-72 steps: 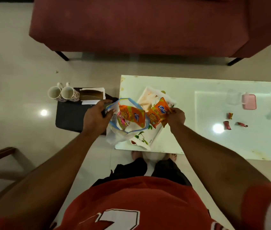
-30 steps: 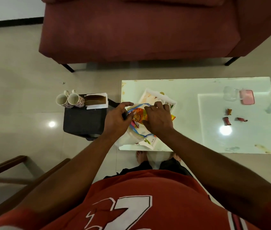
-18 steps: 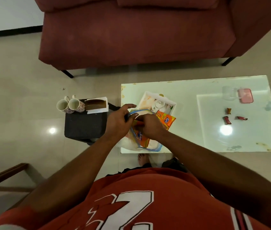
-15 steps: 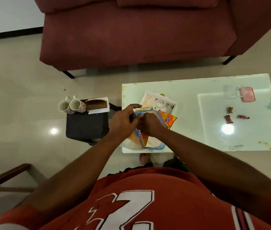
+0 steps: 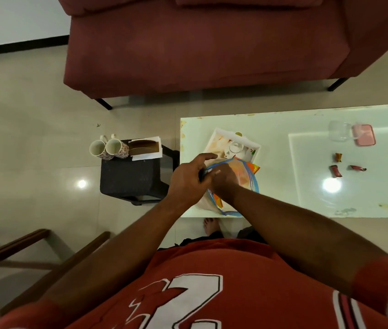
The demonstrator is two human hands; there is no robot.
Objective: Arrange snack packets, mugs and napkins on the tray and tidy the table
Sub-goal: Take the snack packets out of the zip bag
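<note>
Over the near-left corner of the bench, worked two-handed at a blue-rimmed zip bag holding snack packets. Pinched the bag's rim with the curled left hand; tucked the fingers of the right hand at the same rim, knuckles up, grip partly hidden. Seemed best to steady the mouth with one hand and keep the bag low over the tray beneath. Farther left, left two mugs and napkins on a dark stool, not yet on the tray.
</note>
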